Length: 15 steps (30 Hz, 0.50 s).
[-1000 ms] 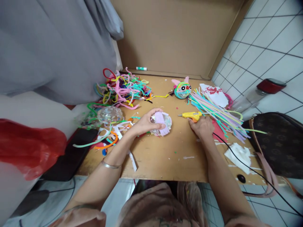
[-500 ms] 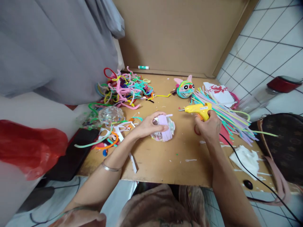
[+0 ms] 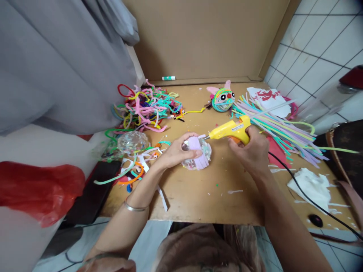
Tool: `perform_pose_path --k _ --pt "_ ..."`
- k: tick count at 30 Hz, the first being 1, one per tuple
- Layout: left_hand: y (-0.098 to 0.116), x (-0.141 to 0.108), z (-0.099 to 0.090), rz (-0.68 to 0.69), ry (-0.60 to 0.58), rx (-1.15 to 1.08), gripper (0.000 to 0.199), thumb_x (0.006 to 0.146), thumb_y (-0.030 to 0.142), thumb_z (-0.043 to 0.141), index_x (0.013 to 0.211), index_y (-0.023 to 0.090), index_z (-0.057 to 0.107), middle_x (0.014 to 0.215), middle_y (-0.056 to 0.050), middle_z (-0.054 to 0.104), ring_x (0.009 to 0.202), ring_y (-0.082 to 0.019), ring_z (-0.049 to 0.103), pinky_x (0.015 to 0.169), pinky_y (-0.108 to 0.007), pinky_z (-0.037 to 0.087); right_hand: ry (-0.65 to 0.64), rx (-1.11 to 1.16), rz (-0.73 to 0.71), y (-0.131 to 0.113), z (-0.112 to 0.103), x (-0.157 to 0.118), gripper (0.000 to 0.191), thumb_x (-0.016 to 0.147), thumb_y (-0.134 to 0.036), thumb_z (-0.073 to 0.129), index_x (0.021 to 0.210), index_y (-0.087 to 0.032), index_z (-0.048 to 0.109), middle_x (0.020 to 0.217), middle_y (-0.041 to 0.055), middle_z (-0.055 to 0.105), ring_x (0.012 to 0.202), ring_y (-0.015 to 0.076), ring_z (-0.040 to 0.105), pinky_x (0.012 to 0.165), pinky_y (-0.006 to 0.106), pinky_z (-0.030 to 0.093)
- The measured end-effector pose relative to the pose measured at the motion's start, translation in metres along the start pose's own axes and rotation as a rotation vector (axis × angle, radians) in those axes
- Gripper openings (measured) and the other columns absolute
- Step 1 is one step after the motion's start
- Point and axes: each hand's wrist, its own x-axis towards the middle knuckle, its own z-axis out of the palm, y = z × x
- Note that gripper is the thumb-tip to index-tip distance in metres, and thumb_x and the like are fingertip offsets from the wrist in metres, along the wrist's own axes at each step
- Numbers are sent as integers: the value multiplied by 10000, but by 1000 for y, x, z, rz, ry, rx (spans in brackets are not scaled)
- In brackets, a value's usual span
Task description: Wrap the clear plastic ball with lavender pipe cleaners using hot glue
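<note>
My left hand [image 3: 183, 149] grips a clear round plastic piece [image 3: 208, 153], partly covered with lilac pipe cleaner strips [image 3: 198, 151] laid side by side. The thumb lies across the strips; the other fingers are mostly hidden behind the piece. In my right hand [image 3: 252, 149] is a yellow hot glue gun [image 3: 231, 130], a glue stick poking out of its back. Its metal nozzle is at the upper right edge of the strips; whether it touches them I cannot tell. A black cord [image 3: 293, 176] trails from the gun to the lower right.
Tangled pipe cleaners [image 3: 147, 107] and another clear round piece [image 3: 133, 141] lie to the left. At the back stands a decorated ball with eyes and pink ears [image 3: 223, 100]. Straight pipe cleaners [image 3: 283, 128], white tissue [image 3: 310, 189] and a brown bag [image 3: 344, 151] are on the right.
The glue gun has moved left in my right hand, bringing its nozzle to the lilac strips. My left hand keeps its hold on the round piece. The camera view has shifted slightly.
</note>
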Motion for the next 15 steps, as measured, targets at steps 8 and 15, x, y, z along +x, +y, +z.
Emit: perform_pose_path --k 8,15 --pt "1 0 0 -2 -11 39 688 636 422 762 1236 169 540 925 -25 610 794 -144 539 700 -237 451 -80 -79 14 -4 0 -5 276 731 -428 547 907 -215 547 779 56 631 721 233 570 628 319 388" --pt "0 -1 0 7 -2 22 685 637 420 773 1235 168 552 939 -23 613 794 -139 544 699 -231 470 -89 -65 20 -5 0 -3 272 711 -407 531 896 -208 544 756 55 617 698 224 562 615 316 380"
